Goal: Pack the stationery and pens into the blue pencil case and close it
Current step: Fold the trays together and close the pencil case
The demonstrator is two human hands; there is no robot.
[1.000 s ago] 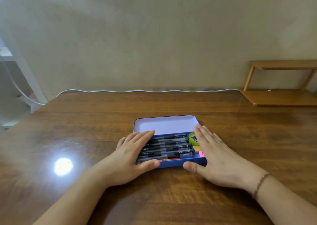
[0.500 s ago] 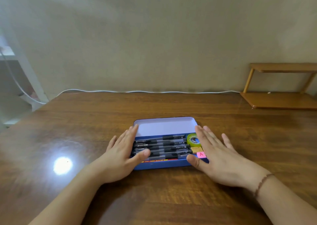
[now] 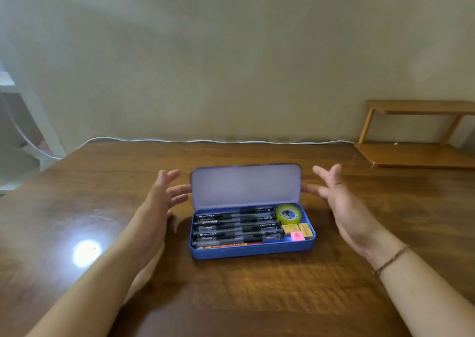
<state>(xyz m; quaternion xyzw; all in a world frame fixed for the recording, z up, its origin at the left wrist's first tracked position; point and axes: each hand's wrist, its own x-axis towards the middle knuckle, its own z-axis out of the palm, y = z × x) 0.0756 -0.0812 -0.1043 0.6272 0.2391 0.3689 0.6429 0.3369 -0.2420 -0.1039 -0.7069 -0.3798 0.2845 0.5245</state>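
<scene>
Two bare hands flank the raised lid (image 3: 245,186) of the blue metal pencil case (image 3: 253,250), which sits mid-counter (image 3: 257,293) with its long axis running left to right. Left hand (image 3: 160,199) and right hand (image 3: 341,200) are spread, holding nothing; fingertips seem to touch the lid's short ends, though blur hides it. Both are about equally near, so closing likely means tipping the lid toward the near edge. Inside lie black pens (image 3: 237,227) lengthwise, a green tape roll (image 3: 288,214), yellow erasers (image 3: 298,228) and a pink tag (image 3: 297,235) at the right end.
</scene>
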